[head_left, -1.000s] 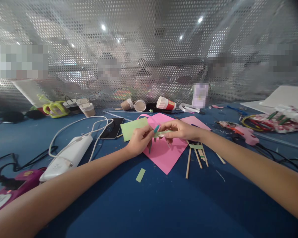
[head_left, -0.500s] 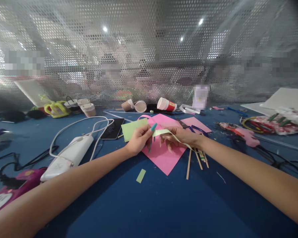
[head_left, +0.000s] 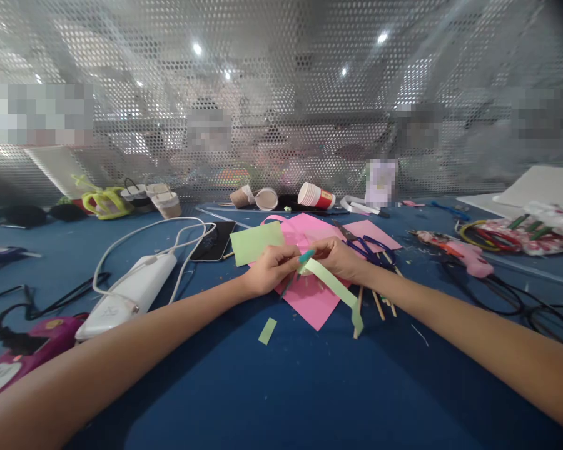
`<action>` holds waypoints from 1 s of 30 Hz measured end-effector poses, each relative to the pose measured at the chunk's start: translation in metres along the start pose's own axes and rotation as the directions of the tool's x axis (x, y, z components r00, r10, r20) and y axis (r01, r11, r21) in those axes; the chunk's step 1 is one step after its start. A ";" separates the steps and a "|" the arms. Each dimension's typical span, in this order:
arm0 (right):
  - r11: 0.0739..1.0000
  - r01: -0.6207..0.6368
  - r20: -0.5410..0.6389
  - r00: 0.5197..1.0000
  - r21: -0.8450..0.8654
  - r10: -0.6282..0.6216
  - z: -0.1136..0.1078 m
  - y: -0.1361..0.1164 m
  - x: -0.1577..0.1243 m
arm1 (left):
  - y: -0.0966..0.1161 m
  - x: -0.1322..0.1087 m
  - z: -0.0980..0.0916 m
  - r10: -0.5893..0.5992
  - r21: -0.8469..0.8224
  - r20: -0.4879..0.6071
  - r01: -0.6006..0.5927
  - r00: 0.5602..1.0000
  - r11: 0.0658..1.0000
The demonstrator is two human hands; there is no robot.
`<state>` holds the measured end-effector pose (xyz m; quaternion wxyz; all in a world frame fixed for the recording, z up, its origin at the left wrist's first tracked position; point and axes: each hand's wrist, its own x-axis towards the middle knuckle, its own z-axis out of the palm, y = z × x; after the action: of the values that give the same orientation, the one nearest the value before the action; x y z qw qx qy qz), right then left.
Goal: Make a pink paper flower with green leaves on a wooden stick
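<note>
- Blue table [head_left: 244, 387], pink paper [head_left: 315, 312] at twelve o'clock.
- Above it, left hand [head_left: 273, 269] pinches the green strip [head_left: 333, 284]; right hand [head_left: 340, 259] meets it, grip unclear.
- Strip's tail has dropped toward four o'clock; handling now centres on the pinched end.

Saw on the blue desk [head_left: 272, 400]: pink paper [head_left: 315, 309] under the hands [head_left: 268, 273], a green scrap [head_left: 267, 331] this side of them, a phone [head_left: 212, 244] left, a glue gun [head_left: 466, 255] right.
</note>
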<state>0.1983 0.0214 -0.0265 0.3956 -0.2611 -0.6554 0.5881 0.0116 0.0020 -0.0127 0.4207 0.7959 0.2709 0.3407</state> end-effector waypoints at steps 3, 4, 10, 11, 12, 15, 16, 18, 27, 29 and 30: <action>0.998 -0.025 0.028 0.999 -0.050 0.026 -0.001 -0.001 0.000 | 0.002 0.000 0.000 0.014 0.082 0.032 -0.016 0.999 0.996; 0.997 -0.039 0.048 0.998 -0.073 0.043 -0.002 -0.003 -0.001 | 0.002 0.000 0.000 0.027 0.121 0.025 -0.029 0.999 0.992; 0.979 -0.122 0.228 0.961 -0.165 0.159 -0.011 -0.011 -0.002 | 0.003 0.001 0.000 0.033 0.175 0.012 -0.035 0.999 0.984; 0.976 -0.121 0.251 0.954 -0.180 0.165 -0.012 -0.011 -0.002 | 0.004 0.001 0.000 0.023 0.165 0.020 -0.026 1.000 0.986; 0.975 -0.114 0.271 0.948 -0.192 0.164 -0.013 -0.012 -0.002 | 0.004 0.001 0.000 0.015 0.157 0.025 -0.018 1.000 0.987; 0.976 -0.080 0.315 0.938 -0.205 0.143 -0.014 -0.011 -0.002 | 0.005 0.000 0.000 -0.001 0.135 0.038 -0.004 0.999 0.991; 0.976 -0.072 0.320 0.937 -0.203 0.136 -0.014 -0.010 -0.002 | 0.004 -0.001 0.000 -0.003 0.125 0.039 -0.002 0.999 0.992; 0.978 -0.068 0.320 0.939 -0.195 0.129 -0.015 -0.008 -0.001 | 0.003 -0.001 0.000 -0.009 0.099 0.049 0.004 0.999 0.995; 0.991 -0.024 0.271 0.961 -0.130 0.059 -0.015 -0.007 -0.003 | -0.005 -0.002 -0.002 0.083 -0.049 0.048 -0.081 0.995 0.996; 0.995 -0.035 0.273 0.960 -0.090 0.059 -0.014 -0.008 -0.004 | -0.007 -0.002 -0.003 0.089 -0.075 0.071 -0.084 0.994 0.994; 0.997 -0.046 0.273 0.960 -0.069 0.063 -0.015 -0.007 -0.004 | -0.008 -0.001 -0.003 0.078 -0.097 0.083 -0.070 0.993 0.993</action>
<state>0.2136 0.0253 -0.0206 0.2762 -0.2069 -0.7143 0.6088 0.0074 0.0065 -0.0187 0.4561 0.7988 0.2062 0.3336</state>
